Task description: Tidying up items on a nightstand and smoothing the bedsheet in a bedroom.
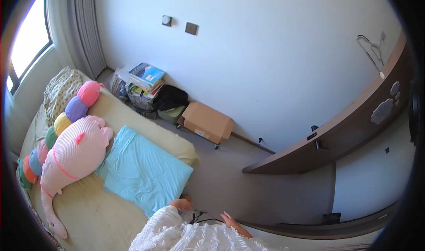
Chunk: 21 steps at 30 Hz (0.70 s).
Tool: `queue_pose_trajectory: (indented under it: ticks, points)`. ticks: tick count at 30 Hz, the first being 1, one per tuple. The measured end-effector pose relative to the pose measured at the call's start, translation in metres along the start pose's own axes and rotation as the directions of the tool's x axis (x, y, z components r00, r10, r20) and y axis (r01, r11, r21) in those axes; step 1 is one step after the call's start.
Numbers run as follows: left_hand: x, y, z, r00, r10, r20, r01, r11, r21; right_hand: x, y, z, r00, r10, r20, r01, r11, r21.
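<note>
My left hand [181,204] is low in the view, beside the near corner of a light blue folded quilt [148,169] on the bed. Its fingers point to the right, loosely apart, and I see nothing in them. To its right is my right hand [231,222], fingers stretched out, with no object visible in its grasp. A thin black cable [201,216] hangs in front of my white fringed sweater, between the two hands. One end passes close to my right fingers; I cannot make out whether they touch it.
A pink plush toy [77,149] and a multicoloured caterpillar cushion [76,109] lie on the bed [88,211]. By the wall stand stacked books [146,76], a dark cloth [170,97] and a cardboard box [207,120] on wheels. A brown door [327,140] stands ajar at right.
</note>
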<state>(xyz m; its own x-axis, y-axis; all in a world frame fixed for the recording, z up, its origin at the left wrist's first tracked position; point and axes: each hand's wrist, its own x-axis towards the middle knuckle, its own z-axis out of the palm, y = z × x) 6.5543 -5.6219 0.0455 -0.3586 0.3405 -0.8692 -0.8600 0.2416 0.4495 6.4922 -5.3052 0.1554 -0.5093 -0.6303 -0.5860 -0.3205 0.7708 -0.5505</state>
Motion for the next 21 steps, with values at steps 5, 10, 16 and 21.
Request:
queue_pose_trajectory:
  ticks: [5,10,16,21]
  points:
    - [0.088,0.053,-0.066,0.774,0.63,0.064,-0.115,0.04,0.993,0.026,-0.032,-0.102,0.996,-0.005,-0.086,0.005,1.0,0.003]
    - [-0.08,0.209,-0.07,0.646,0.75,-0.14,-0.467,0.533,0.706,0.047,-0.054,-0.19,0.966,0.111,-0.234,-0.109,0.994,0.023]
    - [-0.165,0.294,-0.109,0.626,0.714,-0.315,-0.394,0.638,0.662,0.149,-0.029,-0.266,0.991,-0.052,-0.125,0.041,0.995,-0.086]
    - [-0.131,0.315,-0.193,0.397,0.848,-0.351,-0.361,0.496,0.79,0.237,-0.057,-0.376,0.985,-0.075,0.158,0.111,0.967,-0.23]
